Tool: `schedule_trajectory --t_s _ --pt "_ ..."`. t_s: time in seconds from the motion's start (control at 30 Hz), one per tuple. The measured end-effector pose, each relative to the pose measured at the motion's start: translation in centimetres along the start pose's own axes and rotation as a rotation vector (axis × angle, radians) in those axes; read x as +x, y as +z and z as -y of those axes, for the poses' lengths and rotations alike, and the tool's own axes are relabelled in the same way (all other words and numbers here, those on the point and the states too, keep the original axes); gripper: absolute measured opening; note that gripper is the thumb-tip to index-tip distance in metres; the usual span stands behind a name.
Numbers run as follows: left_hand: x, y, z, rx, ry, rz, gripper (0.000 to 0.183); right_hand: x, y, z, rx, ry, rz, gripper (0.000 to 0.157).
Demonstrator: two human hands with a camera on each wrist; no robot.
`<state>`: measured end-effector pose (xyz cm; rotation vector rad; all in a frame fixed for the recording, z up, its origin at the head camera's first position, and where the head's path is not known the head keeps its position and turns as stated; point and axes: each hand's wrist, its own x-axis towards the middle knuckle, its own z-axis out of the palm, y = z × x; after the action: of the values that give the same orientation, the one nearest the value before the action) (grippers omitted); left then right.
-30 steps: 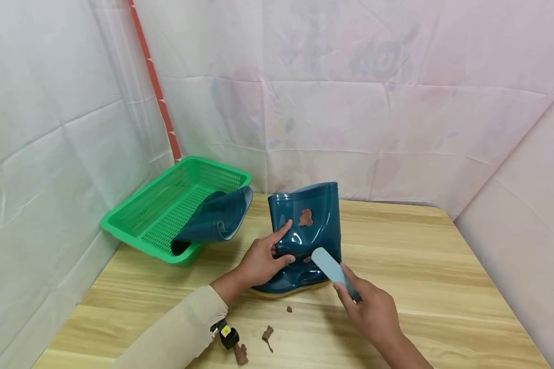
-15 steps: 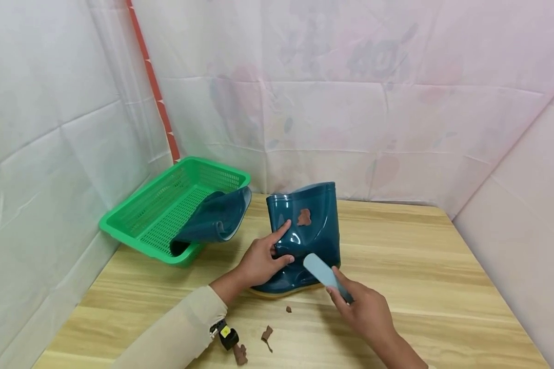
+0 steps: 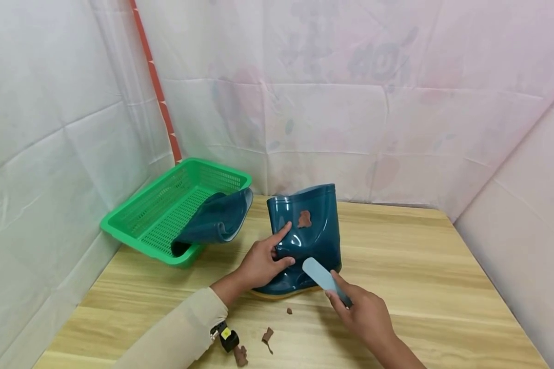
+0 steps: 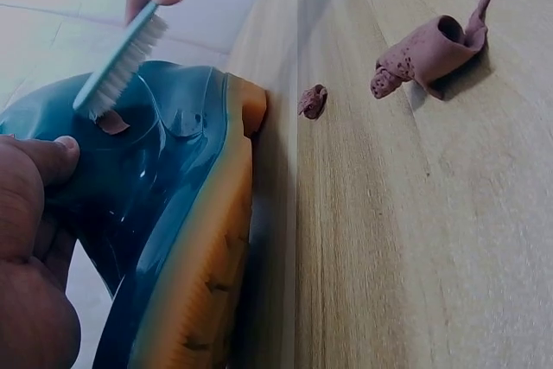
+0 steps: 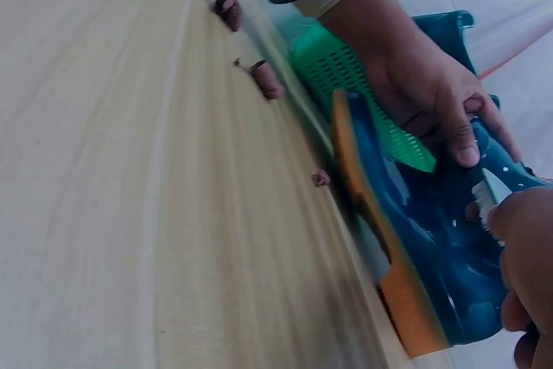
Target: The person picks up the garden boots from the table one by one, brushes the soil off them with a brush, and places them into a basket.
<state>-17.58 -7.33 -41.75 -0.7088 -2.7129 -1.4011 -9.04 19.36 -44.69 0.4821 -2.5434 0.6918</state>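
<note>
A dark teal rain boot [image 3: 311, 241] with a tan sole [image 4: 203, 274] stands on the table, toe to the left. Its shaft bears a brown clay-like patch [image 3: 304, 219]. My left hand [image 3: 260, 261] grips the boot at the ankle, thumb across the front and index finger along the shaft. In my right hand [image 3: 367, 310] is a light blue scrub brush [image 3: 320, 274], held by its handle. Its white bristles [image 4: 121, 71] face the boot's side, at a second brown bit [image 4: 112, 122] that the brush hides in the head view.
A green basket [image 3: 120, 220] at the left holds another teal boot [image 3: 212, 218], leaning over its rim. Brown scraps [image 3: 268, 335] lie on the wooden table [image 3: 411, 266] in front of the boot. White cloth [image 3: 328, 118] hangs behind.
The brush and right hand have moved slightly left and down along the boot, covering the lower brown bit in the head view. The left hand keeps its hold.
</note>
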Motion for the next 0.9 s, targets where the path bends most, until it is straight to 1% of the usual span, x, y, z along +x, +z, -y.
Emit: schedule_trajectory --t_s 0.07,0.13,0.3,0.33,0.43,0.5,0.6,0.63,0.67,0.8,0.83,0.87,0.9 --pt "0.03 -0.01 0.04 0.001 0.009 -0.002 0.087 0.00 -0.08 -0.06 0.008 -0.027 -0.060 0.053" --pt "0.04 -0.03 0.08 0.003 0.018 -0.007 0.087 0.05 -0.11 -0.09 0.010 -0.034 -0.086 0.054" --pt "-0.04 -0.01 0.18 -0.007 0.018 -0.001 0.086 -0.07 0.04 -0.04 -0.001 -0.006 -0.014 0.052" --pt "-0.06 0.02 0.20 -0.010 0.017 0.000 0.086 -0.07 0.04 -0.03 0.000 -0.012 -0.024 0.053" --pt "-0.04 0.08 0.18 -0.010 0.017 -0.002 0.086 0.02 -0.07 -0.07 0.018 -0.049 -0.106 0.056" --pt "-0.01 0.12 0.17 -0.009 0.019 -0.007 0.087 0.10 -0.07 0.00 0.021 -0.022 -0.082 0.055" --pt "-0.07 0.10 0.10 -0.009 0.010 -0.003 0.087 -0.06 0.09 0.09 0.006 0.034 0.034 0.050" --pt "-0.09 0.11 0.10 -0.010 0.009 0.001 0.087 -0.16 0.13 0.12 0.003 0.046 0.062 0.049" --pt "-0.11 0.11 0.08 -0.013 0.007 0.005 0.086 -0.26 0.15 0.11 0.001 0.049 0.071 0.049" --pt "-0.12 0.15 0.01 -0.010 0.012 0.004 0.086 -0.28 0.05 -0.15 0.023 -0.030 -0.069 0.054" --pt "-0.13 0.16 0.02 -0.008 0.013 0.001 0.086 -0.22 0.05 -0.18 0.022 -0.030 -0.077 0.054" --pt "-0.15 0.18 0.03 -0.007 0.012 -0.001 0.086 -0.17 0.04 -0.15 0.018 -0.013 -0.056 0.053" --pt "-0.18 0.20 0.05 -0.010 0.009 -0.002 0.086 -0.15 0.04 -0.11 0.016 0.012 -0.012 0.051"
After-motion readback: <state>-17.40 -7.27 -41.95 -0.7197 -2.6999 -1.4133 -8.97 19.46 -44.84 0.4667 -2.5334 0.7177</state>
